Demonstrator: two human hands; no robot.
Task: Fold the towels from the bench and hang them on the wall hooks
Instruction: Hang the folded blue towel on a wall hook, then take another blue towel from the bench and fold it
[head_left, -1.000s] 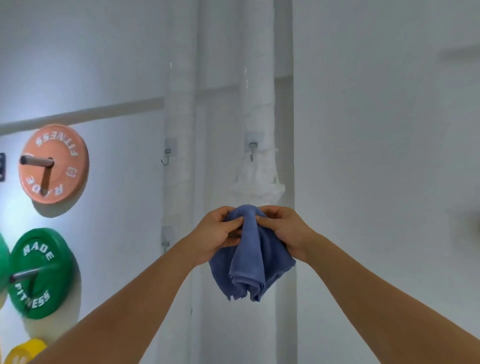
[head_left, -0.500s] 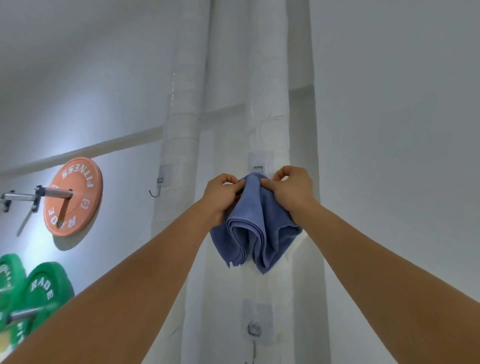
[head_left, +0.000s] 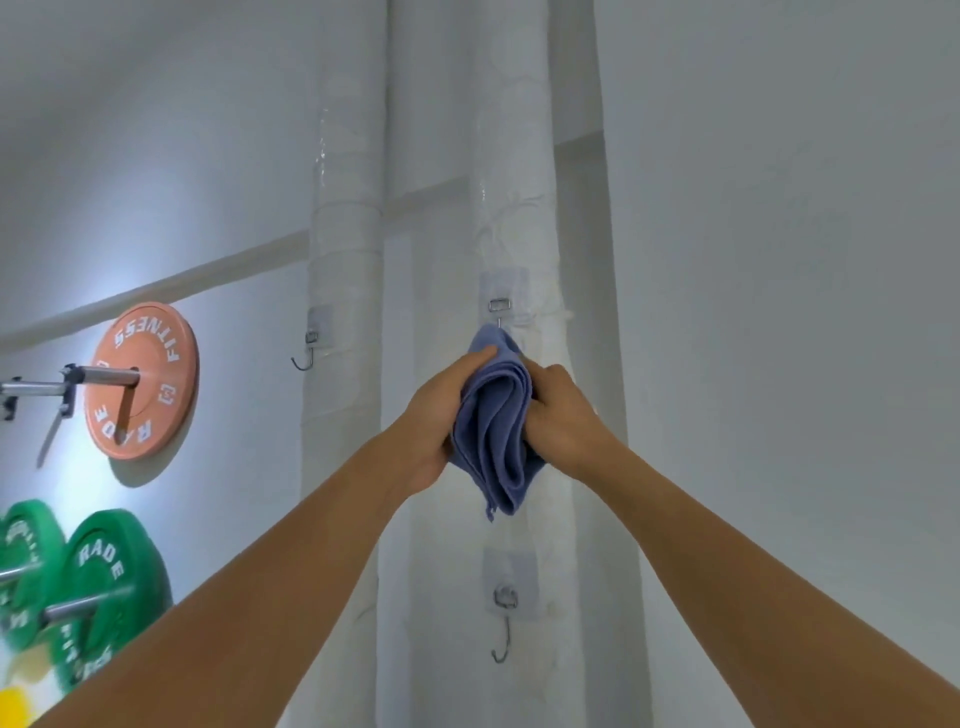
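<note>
I see the blue towel (head_left: 493, 415), folded into long hanging layers, held up against the right-hand white pipe (head_left: 514, 182). Its top corner sits just under the metal loop of the upper hook (head_left: 500, 306), though I cannot tell whether it is caught on the hook. My left hand (head_left: 436, 410) has a closed grip on the towel's left side, fingers curled round the cloth. My right hand (head_left: 558, 410) grips the right side the same way. A second hook (head_left: 503, 631) hangs bare lower on the same pipe, and a third hook (head_left: 306, 353) on the left pipe (head_left: 345, 260). Orange (head_left: 141, 382) and green weight plates (head_left: 111, 587) sit on wall pegs at far left.
</note>
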